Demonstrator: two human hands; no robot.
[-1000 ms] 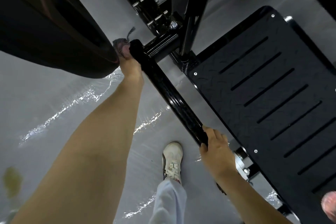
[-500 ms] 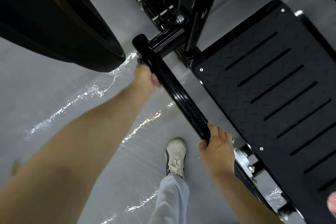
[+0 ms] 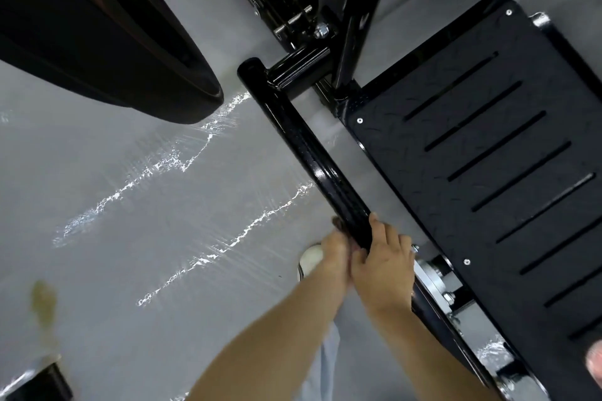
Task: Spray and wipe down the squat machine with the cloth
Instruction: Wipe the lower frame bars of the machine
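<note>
Now the left hand [image 3: 335,254] and right hand [image 3: 382,267] both clasp the bar [image 3: 303,146]; touching.

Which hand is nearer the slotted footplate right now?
Right. The right hand grips the black bar on the side facing the footplate; the left hand holds the bar's opposite side, touching the right hand.

Bare left hand [image 3: 336,255] and right hand [image 3: 381,265], bare forearms [image 3: 270,342], pale blue-grey trouser leg [image 3: 326,360], white sneaker toe [image 3: 309,259].
</note>
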